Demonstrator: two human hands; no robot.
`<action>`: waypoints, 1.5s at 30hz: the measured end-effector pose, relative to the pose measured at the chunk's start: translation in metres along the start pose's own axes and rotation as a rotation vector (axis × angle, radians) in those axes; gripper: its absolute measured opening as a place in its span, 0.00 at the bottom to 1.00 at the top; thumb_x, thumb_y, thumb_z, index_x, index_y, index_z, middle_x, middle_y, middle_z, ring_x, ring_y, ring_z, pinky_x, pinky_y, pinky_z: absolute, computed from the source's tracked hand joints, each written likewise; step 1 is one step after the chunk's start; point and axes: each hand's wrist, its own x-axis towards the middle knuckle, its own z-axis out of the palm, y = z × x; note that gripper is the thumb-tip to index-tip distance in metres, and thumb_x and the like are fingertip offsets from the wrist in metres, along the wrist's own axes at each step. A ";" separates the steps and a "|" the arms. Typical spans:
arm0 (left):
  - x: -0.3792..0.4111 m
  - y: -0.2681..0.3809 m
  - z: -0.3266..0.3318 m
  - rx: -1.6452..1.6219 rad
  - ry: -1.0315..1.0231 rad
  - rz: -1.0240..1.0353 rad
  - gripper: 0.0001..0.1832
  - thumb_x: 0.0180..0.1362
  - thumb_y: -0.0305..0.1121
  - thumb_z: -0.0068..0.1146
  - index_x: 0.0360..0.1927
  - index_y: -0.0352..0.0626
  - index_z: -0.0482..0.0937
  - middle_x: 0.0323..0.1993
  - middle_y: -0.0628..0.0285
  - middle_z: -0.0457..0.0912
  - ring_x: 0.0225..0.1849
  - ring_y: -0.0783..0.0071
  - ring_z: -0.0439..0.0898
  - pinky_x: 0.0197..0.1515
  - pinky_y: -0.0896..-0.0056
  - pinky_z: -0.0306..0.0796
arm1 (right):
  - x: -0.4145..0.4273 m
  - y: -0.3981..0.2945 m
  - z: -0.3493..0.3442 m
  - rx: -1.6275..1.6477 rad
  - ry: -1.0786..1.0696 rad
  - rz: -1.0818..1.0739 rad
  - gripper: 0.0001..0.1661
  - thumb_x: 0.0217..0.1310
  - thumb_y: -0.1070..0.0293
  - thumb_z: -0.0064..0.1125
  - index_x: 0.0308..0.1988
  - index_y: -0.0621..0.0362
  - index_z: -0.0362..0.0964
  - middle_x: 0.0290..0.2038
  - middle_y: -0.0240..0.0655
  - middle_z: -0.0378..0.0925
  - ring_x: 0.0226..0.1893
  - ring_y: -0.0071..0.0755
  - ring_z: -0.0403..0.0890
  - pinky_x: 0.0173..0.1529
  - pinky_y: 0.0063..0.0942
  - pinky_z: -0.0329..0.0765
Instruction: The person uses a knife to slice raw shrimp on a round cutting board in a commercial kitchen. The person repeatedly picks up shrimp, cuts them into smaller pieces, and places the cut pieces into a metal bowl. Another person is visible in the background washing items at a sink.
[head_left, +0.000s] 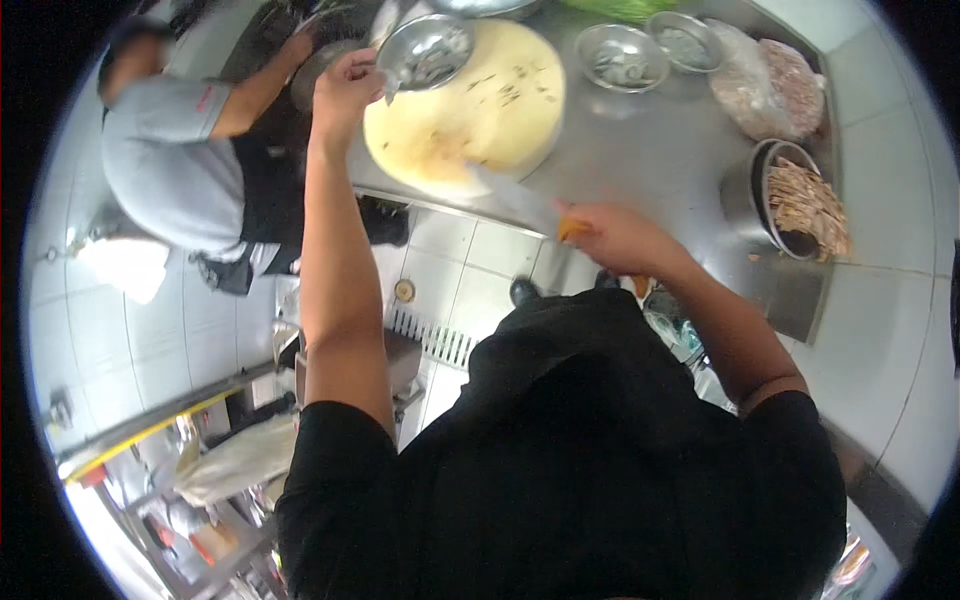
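In my right hand (619, 236) is a knife with an orange handle (574, 227). Its broad blade (517, 196), blurred, reaches over the front edge of a round, pale yellow cutting board (517, 112). Beside the rim of a metal bowl (397, 37), my left hand (347, 82) pinches a small greyish, limp piece of food (391, 84). That bowl sits on the left part of the board and contains grey pieces of food (431, 66). Several dark scraps (512, 91) lie on the board's surface, along with a brownish stain near its front.
Two metal bowls (621, 82) (664, 26) stand right of the board on the steel table (637, 142). Farther right are bagged food (791, 86) and a steel pot (739, 191) of brown strips (806, 206). A co-worker in a grey shirt (165, 161) stands at left.
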 end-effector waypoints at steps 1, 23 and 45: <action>0.010 0.006 0.017 -0.068 -0.045 -0.006 0.23 0.55 0.24 0.64 0.56 0.30 0.77 0.38 0.61 0.83 0.35 0.78 0.81 0.38 0.79 0.76 | -0.008 -0.001 -0.009 0.021 -0.015 0.041 0.33 0.68 0.64 0.50 0.70 0.51 0.61 0.36 0.44 0.81 0.32 0.39 0.82 0.42 0.37 0.78; 0.169 0.050 0.144 0.124 -0.431 -0.086 0.14 0.60 0.32 0.62 0.47 0.37 0.83 0.36 0.62 0.84 0.34 0.75 0.81 0.36 0.77 0.77 | 0.033 0.046 0.021 0.158 0.164 -0.218 0.34 0.65 0.63 0.47 0.69 0.55 0.61 0.32 0.50 0.82 0.28 0.47 0.82 0.39 0.40 0.77; 0.104 -0.025 0.046 0.378 -0.124 -0.060 0.13 0.56 0.32 0.61 0.45 0.42 0.86 0.30 0.59 0.86 0.26 0.72 0.82 0.31 0.71 0.75 | 0.057 -0.018 -0.002 -0.262 0.244 -0.144 0.33 0.64 0.66 0.48 0.68 0.50 0.63 0.39 0.54 0.82 0.41 0.60 0.82 0.49 0.52 0.77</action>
